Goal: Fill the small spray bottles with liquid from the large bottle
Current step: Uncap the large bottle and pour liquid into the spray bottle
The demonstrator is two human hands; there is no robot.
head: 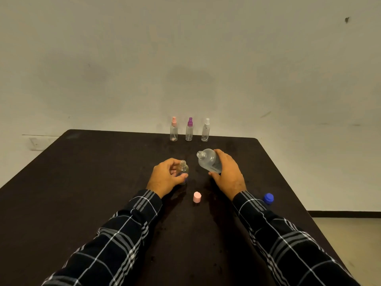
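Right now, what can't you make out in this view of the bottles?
Head view:
Liquid level in the small bottle: the left hand covers its lower part.
Label on the large bottle: too small, partly under the right hand.
Fill of the three far spray bottles: too small.
Part of the blue cap: behind the right sleeve.

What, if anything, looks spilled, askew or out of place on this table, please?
Nothing looks spilled. The blue cap lies near the right edge of the table, where the right sleeve might knock it off.
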